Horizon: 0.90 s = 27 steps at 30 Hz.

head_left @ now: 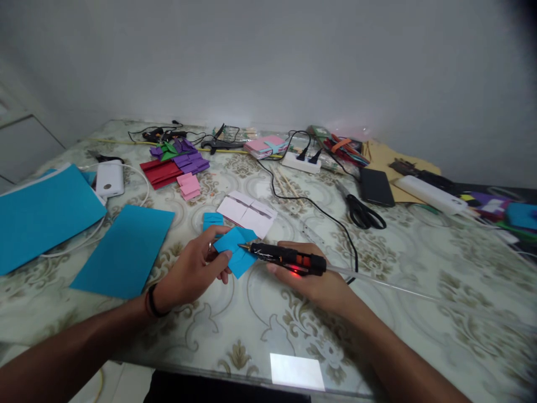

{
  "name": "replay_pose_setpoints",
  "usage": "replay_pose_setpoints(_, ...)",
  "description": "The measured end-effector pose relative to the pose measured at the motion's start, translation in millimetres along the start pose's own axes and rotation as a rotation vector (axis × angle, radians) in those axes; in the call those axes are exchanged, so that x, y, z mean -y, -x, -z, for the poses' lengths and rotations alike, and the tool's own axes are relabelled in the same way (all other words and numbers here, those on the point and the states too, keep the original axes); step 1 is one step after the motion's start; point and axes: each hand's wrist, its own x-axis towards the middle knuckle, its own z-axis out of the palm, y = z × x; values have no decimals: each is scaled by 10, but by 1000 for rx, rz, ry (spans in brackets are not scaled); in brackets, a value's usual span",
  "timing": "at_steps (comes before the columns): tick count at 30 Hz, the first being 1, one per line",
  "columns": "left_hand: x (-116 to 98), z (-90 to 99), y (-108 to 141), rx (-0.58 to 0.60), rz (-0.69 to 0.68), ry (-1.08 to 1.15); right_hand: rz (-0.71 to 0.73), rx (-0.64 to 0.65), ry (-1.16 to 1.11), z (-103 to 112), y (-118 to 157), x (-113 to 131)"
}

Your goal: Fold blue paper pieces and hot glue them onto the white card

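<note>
My left hand (197, 266) pinches a small folded blue paper (232, 242) between thumb and fingers, above the patterned table. In my right hand (310, 280) is a black glue gun (289, 258) with a red light and a long clear glue stick out of its back. Its metal tip points left and is at the blue paper, over its middle; whether it touches cannot be told. Just behind the held paper lie a smaller blue folded piece (212, 219) and a white folded paper (247, 212).
Blue sheets (126, 249) and a white power bank (109, 178) lie left. Red (161, 172), purple (192, 162) and pink (188, 186) folded papers sit behind. Black scissors (364, 214), a phone (376, 187) and a power strip (301, 162) with a trailing black cable are at the right and back.
</note>
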Motion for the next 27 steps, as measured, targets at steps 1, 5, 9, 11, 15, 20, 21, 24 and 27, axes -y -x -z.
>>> replay_pose_setpoints(1,-5,0,0,2,-1,0,1,-1,0,0,2,1)
replay_pose_setpoints(5,-25,-1,-4,-3,3,12,16,-10,0,-6,9,1)
replay_pose_setpoints(9,-29,-5,-9,-8,13,13,-5,-8,19,-11,13,-5)
replay_pose_setpoints(11,-23,-5,-10,-9,9,10,-7,-9,18,-11,15,-7)
replay_pose_setpoints(15,-12,-2,-3,-20,5,18,-6,-2,14,-5,15,-6)
replay_pose_setpoints(20,-12,0,1,-12,3,14,21,19,17,0,3,9)
replay_pose_setpoints(21,-12,0,0,-13,4,18,20,27,16,0,2,12)
replay_pose_setpoints(24,-13,-2,-6,-14,2,30,16,27,16,-2,1,15)
replay_pose_setpoints(27,-15,-6,-9,-10,4,37,14,20,21,-4,2,12)
